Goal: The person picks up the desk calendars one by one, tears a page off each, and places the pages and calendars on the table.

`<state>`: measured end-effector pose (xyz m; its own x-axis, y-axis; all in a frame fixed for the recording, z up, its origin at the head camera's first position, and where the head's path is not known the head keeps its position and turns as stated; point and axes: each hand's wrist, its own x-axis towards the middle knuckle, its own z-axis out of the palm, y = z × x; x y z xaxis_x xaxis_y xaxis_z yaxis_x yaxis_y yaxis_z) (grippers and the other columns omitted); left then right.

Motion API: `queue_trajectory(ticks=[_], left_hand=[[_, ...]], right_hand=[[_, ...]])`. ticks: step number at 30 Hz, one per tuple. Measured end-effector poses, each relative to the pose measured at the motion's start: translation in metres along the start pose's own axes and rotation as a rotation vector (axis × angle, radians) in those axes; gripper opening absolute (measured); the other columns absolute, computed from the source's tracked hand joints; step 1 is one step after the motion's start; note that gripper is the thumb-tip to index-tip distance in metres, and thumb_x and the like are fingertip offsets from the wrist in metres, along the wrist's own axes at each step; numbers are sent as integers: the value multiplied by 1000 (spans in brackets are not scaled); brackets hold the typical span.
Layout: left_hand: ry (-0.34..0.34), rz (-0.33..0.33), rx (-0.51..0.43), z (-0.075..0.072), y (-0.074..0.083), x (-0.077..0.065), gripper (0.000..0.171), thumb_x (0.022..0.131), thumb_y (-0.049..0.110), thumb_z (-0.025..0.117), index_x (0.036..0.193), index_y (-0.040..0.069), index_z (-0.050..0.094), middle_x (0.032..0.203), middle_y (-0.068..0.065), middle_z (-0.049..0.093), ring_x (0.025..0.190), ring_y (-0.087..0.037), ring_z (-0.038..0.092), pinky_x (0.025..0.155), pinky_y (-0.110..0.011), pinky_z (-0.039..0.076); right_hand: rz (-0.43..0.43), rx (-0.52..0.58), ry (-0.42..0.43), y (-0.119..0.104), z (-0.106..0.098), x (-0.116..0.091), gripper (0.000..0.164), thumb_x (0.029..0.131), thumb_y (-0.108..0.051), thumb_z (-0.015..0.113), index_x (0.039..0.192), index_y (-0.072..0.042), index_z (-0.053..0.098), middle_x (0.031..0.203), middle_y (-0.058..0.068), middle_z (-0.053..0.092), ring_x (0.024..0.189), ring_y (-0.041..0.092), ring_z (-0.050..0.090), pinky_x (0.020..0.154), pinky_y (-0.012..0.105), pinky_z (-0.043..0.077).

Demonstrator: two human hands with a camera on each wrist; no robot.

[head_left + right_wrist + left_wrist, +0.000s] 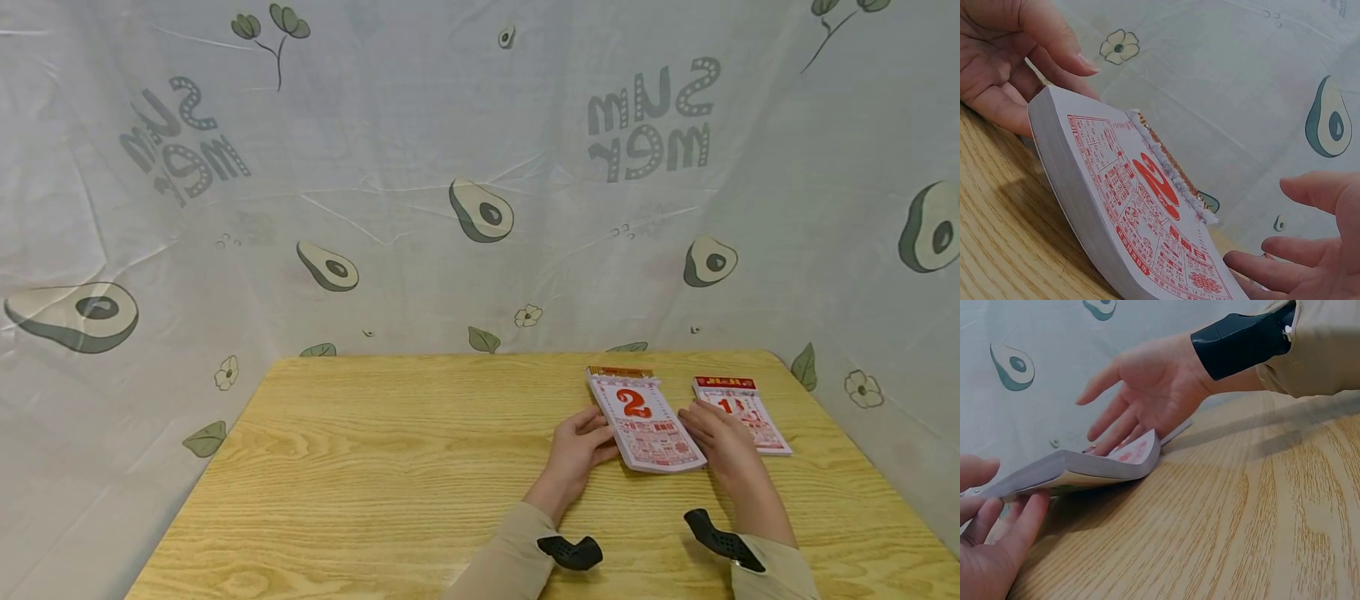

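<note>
A thick tear-off calendar (652, 425) with a large red 2 is tilted, its near end raised off the table in the head view. My left hand (577, 454) is at its left edge. The left wrist view shows left fingers (1029, 519) under the pad, with the thumb apart above it. By the calendar's right edge, my right hand (723, 442) has its fingers extended and thumb spread; contact there is hard to tell. A second, smaller calendar (772, 433) with a red header lies flat, partly hidden behind the right hand.
Both calendars are toward the right of a wood-grain table (360, 467). A pale curtain (405, 125) printed with avocados and leaves surrounds its back and sides. Black wrist devices (572, 553) sit over beige sleeves (506, 554).
</note>
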<state>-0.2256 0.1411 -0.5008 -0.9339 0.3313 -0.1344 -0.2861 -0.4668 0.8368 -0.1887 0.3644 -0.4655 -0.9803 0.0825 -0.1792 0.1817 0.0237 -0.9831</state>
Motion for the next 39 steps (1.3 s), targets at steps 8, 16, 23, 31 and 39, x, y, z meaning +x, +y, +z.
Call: queue_trajectory(ticks=[8,16,23,31,39], left_hand=[[24,14,58,3,0,1,44,88,-3,66,131,2,57,111,-12,59,89,-19,66,78,-35,58],[48,47,138,7,-3,0,53,82,-14,66,129,8,58,112,-10,59,88,-25,69,70,-38,59],[82,47,139,7,-3,-1,55,81,-18,62,128,10,59,112,-9,57,85,-25,69,66,-38,59],[90,31,66,4,1,0,56,78,-21,62,124,11,63,112,-9,62,83,-22,68,62,-35,58],[81,26,3,-3,9,-1,56,77,-21,60,124,11,64,114,-10,62,80,-20,67,57,-30,55]], right_hand=[[-38,13,-21,-1,1,-1,84,102,-40,46,153,6,-2,97,-33,53,96,-18,53,85,6,41],[-26,7,-21,-4,1,-1,84,102,-41,47,154,4,-1,97,-33,54,97,-19,52,95,12,41],[-43,41,-38,-6,2,-1,83,102,-38,46,153,7,-3,95,-34,55,96,-18,53,84,5,40],[5,76,-43,-11,5,-2,84,101,-40,49,155,0,-3,100,-31,54,98,-15,53,84,8,43],[-49,43,-66,-19,9,-6,82,102,-38,47,155,1,-2,104,-30,54,101,-16,54,86,6,44]])
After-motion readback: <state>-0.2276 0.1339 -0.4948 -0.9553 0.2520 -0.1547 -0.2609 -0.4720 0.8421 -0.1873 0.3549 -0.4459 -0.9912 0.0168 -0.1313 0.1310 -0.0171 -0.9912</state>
